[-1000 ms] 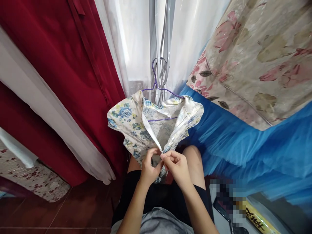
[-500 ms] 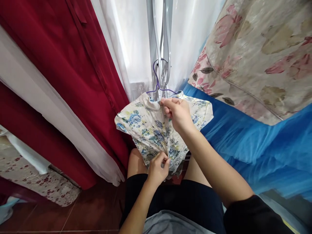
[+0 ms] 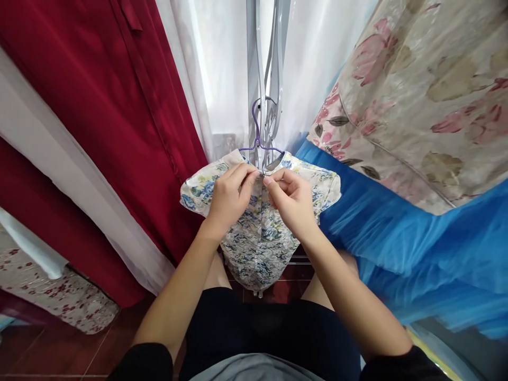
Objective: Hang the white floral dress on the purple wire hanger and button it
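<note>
A short-sleeved floral top point(image 3: 260, 254), cream with blue and yellow flowers, hangs in front of me on a purple hanger point(image 3: 257, 140). A seam or closed zip runs straight down its middle. At the neckline, my left hand point(image 3: 230, 194) pinches the top's edge just left of this centre line. My right hand point(image 3: 292, 200) pinches the same edge from the right, its fingertips almost touching the left ones. Whatever small fastener may be between the fingers is too small to make out.
The purple hanger hooks onto a grey metal stand point(image 3: 254, 53). Red fabric point(image 3: 159, 132) and white cloth hang at the left. To the right are a flowered curtain point(image 3: 416, 116) and blue gauzy fabric point(image 3: 397, 233). Red floor tiles point(image 3: 95, 344) show below.
My left hand has moved up from the lower front of the top to the neckline. My right hand has shifted slightly down. The top's front now hangs flatter and straighter.
</note>
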{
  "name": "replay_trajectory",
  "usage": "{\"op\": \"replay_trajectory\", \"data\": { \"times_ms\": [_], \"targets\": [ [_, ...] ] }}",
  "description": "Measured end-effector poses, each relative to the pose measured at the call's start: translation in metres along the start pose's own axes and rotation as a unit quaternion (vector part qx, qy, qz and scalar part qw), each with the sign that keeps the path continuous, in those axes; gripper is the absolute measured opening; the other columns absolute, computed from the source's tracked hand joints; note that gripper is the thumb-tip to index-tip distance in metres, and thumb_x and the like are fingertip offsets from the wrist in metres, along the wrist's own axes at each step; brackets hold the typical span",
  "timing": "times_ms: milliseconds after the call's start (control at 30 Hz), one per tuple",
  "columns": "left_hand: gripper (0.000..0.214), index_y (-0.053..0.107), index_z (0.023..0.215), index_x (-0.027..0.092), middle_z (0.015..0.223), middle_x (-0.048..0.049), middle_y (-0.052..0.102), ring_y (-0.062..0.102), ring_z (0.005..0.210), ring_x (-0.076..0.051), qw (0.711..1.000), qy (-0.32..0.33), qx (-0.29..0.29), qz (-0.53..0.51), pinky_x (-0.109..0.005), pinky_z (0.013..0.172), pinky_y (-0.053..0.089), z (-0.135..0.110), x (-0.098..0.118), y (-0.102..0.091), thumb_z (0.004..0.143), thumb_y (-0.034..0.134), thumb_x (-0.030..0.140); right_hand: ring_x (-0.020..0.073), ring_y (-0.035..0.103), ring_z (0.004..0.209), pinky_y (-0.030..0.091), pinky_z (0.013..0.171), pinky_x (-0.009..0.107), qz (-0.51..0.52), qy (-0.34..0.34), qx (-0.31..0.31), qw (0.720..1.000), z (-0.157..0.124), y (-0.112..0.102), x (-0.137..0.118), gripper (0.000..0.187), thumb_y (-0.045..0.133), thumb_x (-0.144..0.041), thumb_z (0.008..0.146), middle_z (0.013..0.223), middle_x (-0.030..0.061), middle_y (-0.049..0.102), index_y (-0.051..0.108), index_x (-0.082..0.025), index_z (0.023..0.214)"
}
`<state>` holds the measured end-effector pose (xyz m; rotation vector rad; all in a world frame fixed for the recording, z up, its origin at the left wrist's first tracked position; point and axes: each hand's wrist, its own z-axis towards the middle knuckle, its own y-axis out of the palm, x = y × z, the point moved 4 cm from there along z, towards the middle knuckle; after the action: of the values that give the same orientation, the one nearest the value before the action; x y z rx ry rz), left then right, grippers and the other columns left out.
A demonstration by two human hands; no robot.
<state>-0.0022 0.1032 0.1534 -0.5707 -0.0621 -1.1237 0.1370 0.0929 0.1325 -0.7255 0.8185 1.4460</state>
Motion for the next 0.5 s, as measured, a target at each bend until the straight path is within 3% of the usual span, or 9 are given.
{"op": "replay_trajectory", "data": {
  "times_ms": [67,167,233,300,367,400,467,500],
  "targets": [
    [0.023,0.066,0.092,0.018,0.085,-0.0021,0.066,0.062,0.081,-0.014,0.999,0.008,0.042,0.017,-0.027,0.078,0.047,0.008,0.005,-0.004,0.103,0.052,0.032,0.0078,0.034,0.045,0.021,0.047,0.025,-0.04,0.004,0.0,0.999,0.004,-0.002,0.01,0.025,0.065,-0.035,0.09,0.051,-0.0076,0.042,0.052,-0.022,0.074],
    [0.025,0.064,0.09,0.017,0.078,-0.0002,0.062,0.059,0.073,-0.012,0.986,-0.029,0.162,-0.011,-0.025,0.073,0.047,0.013,-0.005,-0.026,0.104,0.052,0.035,0.0077,0.031,0.045,0.02,0.047,0.025,-0.102,0.033,-0.02,0.994,0.0,-0.004,0.033,0.027,0.065,-0.032,0.086,0.049,-0.0075,0.04,0.049,-0.022,0.067],
    [0.025,0.063,0.087,0.017,0.075,0.0005,0.06,0.059,0.072,-0.011,0.966,-0.069,0.244,-0.046,-0.023,0.07,0.047,0.014,-0.031,-0.049,0.102,0.055,0.036,0.0078,0.03,0.044,0.019,0.047,0.024,-0.101,0.066,-0.039,0.992,-0.011,-0.006,0.046,0.028,0.064,-0.033,0.084,0.048,-0.0079,0.039,0.047,-0.022,0.065],
    [0.025,0.061,0.081,0.018,0.071,0.0013,0.058,0.058,0.069,-0.011,0.937,-0.128,0.312,-0.092,-0.022,0.068,0.047,0.007,-0.07,-0.07,0.098,0.061,0.036,0.0078,0.03,0.044,0.019,0.047,0.024,-0.076,0.094,-0.048,0.992,-0.024,-0.008,0.053,0.028,0.064,-0.034,0.084,0.048,-0.0084,0.038,0.046,-0.022,0.065],
    [0.027,0.057,0.074,0.017,0.065,0.0033,0.054,0.054,0.06,-0.009,0.885,-0.221,0.366,-0.182,-0.021,0.063,0.047,-0.01,-0.116,-0.082,0.096,0.065,0.031,0.0079,0.031,0.044,0.019,0.046,0.025,-0.052,0.11,-0.052,0.991,-0.035,-0.009,0.054,0.027,0.065,-0.034,0.083,0.049,-0.0086,0.038,0.048,-0.022,0.065],
    [0.028,0.054,0.072,0.018,0.062,0.0042,0.051,0.052,0.057,-0.008,0.843,-0.275,0.392,-0.244,-0.02,0.062,0.047,-0.024,-0.136,-0.081,0.096,0.064,0.028,0.0079,0.031,0.044,0.019,0.046,0.025,-0.041,0.116,-0.054,0.991,-0.039,-0.009,0.055,0.027,0.065,-0.034,0.082,0.049,-0.0086,0.038,0.048,-0.022,0.065],
    [0.031,0.049,0.068,0.018,0.058,0.0046,0.05,0.051,0.054,-0.008,0.752,-0.373,0.403,-0.364,-0.019,0.063,0.048,-0.053,-0.164,-0.068,0.096,0.06,0.021,0.0078,0.03,0.043,0.019,0.046,0.024,-0.018,0.131,-0.058,0.99,-0.044,-0.007,0.056,0.027,0.066,-0.034,0.082,0.048,-0.0085,0.039,0.049,-0.022,0.065],
    [0.032,0.047,0.066,0.018,0.057,0.0045,0.049,0.051,0.054,-0.008,0.721,-0.402,0.391,-0.406,-0.019,0.064,0.048,-0.068,-0.17,-0.057,0.096,0.06,0.019,0.0078,0.03,0.043,0.019,0.045,0.024,-0.005,0.141,-0.056,0.988,-0.046,-0.007,0.059,0.027,0.066,-0.035,0.082,0.048,-0.0086,0.039,0.049,-0.022,0.065]
  ]
}}
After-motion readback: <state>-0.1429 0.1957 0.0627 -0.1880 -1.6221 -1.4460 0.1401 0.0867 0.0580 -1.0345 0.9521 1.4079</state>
